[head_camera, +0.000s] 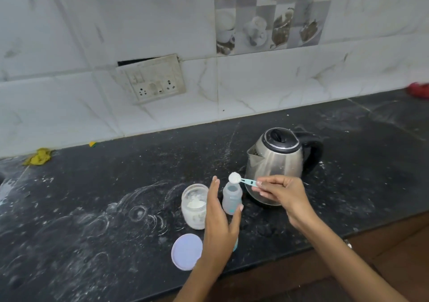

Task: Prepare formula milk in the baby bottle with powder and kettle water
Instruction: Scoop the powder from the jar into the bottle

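Observation:
A small translucent baby bottle (231, 198) stands open on the dark counter. My left hand (220, 220) wraps loosely around its left side, thumb touching its lower right. My right hand (281, 193) pinches the handle of a teal scoop (241, 180) heaped with white powder, held just above the bottle's mouth. An open glass jar of powder (194, 205) stands to the left of my left hand. The steel kettle (276, 160) with a black lid sits right behind the bottle.
The jar's pale round lid (186, 251) lies near the counter's front edge (278, 262). A teal piece shows just below my left hand. The counter is dusted with white rings. A yellow cloth (39, 156) lies far left, a red item (419, 89) far right.

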Tool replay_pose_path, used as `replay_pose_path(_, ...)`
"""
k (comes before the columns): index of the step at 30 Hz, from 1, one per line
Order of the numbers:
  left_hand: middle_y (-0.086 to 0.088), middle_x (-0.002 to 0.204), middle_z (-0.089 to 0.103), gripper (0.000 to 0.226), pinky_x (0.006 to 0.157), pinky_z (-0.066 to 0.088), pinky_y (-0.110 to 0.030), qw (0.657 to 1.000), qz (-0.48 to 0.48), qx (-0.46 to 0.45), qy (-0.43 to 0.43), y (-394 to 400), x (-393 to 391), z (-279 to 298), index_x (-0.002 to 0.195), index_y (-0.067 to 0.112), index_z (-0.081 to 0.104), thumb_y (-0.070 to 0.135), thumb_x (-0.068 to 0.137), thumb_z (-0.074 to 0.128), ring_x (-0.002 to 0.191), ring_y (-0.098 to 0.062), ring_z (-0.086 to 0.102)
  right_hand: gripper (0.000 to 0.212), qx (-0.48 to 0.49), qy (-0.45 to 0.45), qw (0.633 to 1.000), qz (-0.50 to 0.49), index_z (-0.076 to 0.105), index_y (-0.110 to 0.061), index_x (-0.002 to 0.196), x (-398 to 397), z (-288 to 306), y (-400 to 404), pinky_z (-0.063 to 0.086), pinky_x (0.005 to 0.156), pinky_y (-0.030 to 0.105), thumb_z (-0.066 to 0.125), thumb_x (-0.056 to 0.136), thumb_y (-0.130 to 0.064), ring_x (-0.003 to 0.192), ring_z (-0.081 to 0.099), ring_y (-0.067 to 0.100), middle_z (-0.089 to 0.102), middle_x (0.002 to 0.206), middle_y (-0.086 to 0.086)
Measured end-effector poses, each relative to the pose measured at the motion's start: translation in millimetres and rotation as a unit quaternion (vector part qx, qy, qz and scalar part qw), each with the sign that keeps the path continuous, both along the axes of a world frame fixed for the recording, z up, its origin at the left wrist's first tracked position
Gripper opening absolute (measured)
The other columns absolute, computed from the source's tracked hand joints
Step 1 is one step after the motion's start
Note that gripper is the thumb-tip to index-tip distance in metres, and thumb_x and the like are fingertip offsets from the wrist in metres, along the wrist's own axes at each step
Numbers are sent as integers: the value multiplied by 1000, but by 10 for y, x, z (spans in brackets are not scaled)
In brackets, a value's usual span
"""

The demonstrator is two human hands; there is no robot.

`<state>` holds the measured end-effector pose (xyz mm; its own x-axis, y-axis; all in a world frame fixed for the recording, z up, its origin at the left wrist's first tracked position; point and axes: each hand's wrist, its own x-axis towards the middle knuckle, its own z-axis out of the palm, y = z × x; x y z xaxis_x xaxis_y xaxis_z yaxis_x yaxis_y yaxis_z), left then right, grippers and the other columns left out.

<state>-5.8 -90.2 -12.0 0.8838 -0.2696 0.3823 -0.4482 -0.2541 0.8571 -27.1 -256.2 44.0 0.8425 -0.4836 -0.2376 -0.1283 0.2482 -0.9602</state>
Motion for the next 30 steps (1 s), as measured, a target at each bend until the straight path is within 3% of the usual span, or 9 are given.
replay_pose_path(3, 2, 160, 3, 87, 119, 12, -29, 999, -17, 28, 36, -217, 41, -56, 145, 35, -13, 15, 94, 54, 146, -6, 5, 9, -15, 4, 1000, -23, 74, 4, 89, -80, -44, -127, 59, 65, 16, 73, 80, 4, 76, 76, 20, 77, 79, 15)
replay_pose_path(5, -4, 160, 2, 96, 117, 10, -24, 997, -14, 47, 65, -303, 87, -77, 140, 38, -24, 6, 92, 52, 144, -5, 4, 8, -23, 9, 999, -29, 74, 2, 88, -106, -70, -175, 60, 66, 17, 74, 80, 2, 79, 76, 22, 77, 79, 15)
replay_pose_path(7, -7, 158, 12, 100, 113, 12, -20, 993, -8, 64, 96, -367, 139, -98, 140, 37, -26, 0, 90, 52, 140, -4, 12, 9, -25, 11, 999, -28, 75, 2, 88, -105, -91, -198, 60, 66, 17, 74, 79, 2, 80, 76, 23, 77, 80, 16)
replay_pose_path(10, -7, 145, 37, 108, 113, 30, -33, 989, 25, 70, 124, -425, 222, -168, 140, 42, -28, -3, 87, 55, 131, -16, 39, 7, -21, 12, 999, -24, 74, 1, 86, -74, -101, -184, 59, 63, 15, 74, 79, 4, 76, 76, 21, 76, 79, 17)
replay_pose_path(12, -3, 133, 46, 108, 107, 40, -40, 989, 38, 58, 134, -440, 262, -198, 144, 40, -22, -3, 85, 57, 120, -17, 49, 7, -24, 12, 999, -18, 74, 1, 85, -47, -110, -164, 57, 59, 14, 73, 79, 5, 72, 76, 19, 76, 77, 17)
replay_pose_path(16, 6, 116, 52, 94, 97, 44, -30, 988, 47, 42, 139, -433, 297, -177, 149, 16, 2, -3, 81, 65, 106, -13, 55, 6, -53, 17, 998, -9, 75, 0, 83, -9, -124, -155, 55, 55, 12, 73, 79, 4, 68, 74, 16, 76, 75, 17)
replay_pose_path(23, 1, 123, 56, 81, 93, 49, -37, 990, 52, 51, 122, -426, 339, -162, 134, 26, 19, 2, 77, 72, 107, -17, 58, 7, -104, 35, 994, 4, 75, 0, 86, 16, -139, -182, 55, 56, 13, 75, 79, 3, 69, 75, 17, 76, 75, 15)
replay_pose_path(30, 4, 119, 56, 77, 90, 49, -31, 993, 40, 68, 92, -420, 326, -161, 132, 22, 22, 0, 77, 71, 104, -16, 59, 8, -166, 49, 985, 17, 76, -1, 80, 56, -127, -205, 55, 55, 14, 73, 79, 7, 62, 73, 13, 75, 70, 14)
